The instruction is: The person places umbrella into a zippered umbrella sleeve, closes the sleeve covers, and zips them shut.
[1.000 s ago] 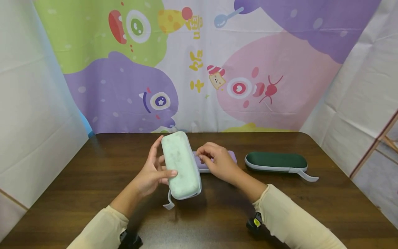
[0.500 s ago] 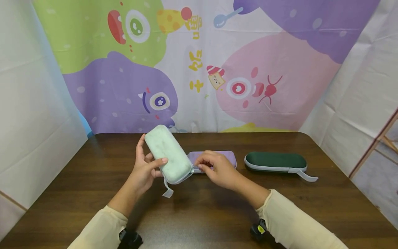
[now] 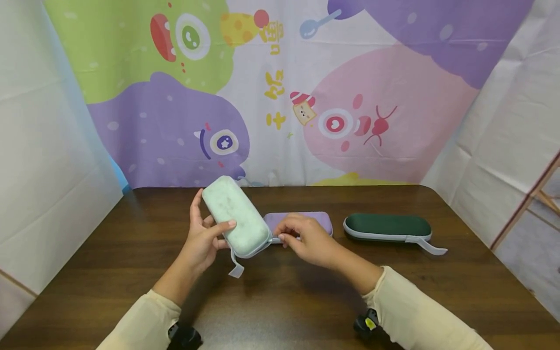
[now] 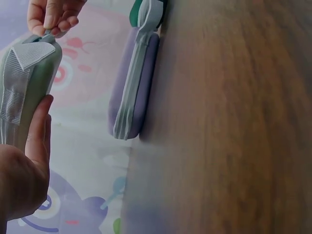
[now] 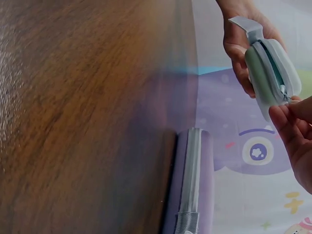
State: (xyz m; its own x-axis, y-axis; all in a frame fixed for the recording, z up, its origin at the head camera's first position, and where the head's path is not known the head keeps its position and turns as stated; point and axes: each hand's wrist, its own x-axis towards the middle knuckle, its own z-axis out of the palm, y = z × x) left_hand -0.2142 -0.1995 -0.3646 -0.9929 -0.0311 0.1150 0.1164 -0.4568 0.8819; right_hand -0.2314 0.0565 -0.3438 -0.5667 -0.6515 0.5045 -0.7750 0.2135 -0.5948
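A pale mint zip case (image 3: 234, 214) is raised above the table, tilted with its top leaning left. My left hand (image 3: 203, 243) grips its left side, thumb across the front and fingers behind. At the case's lower right corner my right hand (image 3: 310, 239) pinches the zipper pull (image 5: 289, 99) between thumb and finger. The right wrist view shows the zipper parted along the case's end, with a teal strip inside. From that same end hangs a pale grey strap (image 3: 236, 270). A lilac zip case (image 3: 317, 221) lies on the table behind my right hand, partly hidden by it.
To the right lies a dark green zip case (image 3: 387, 225) with a grey strap pointing right. Everything rests on a dark brown wooden table (image 3: 280, 301). A cartoon-printed curtain (image 3: 280, 146) hangs behind the table's far edge, with white fabric at both sides.
The mint case has shifted left and tilted further left in my left hand. My right fingers, first apart from its zipper end, now hold the pull. Little differs over the last half second.
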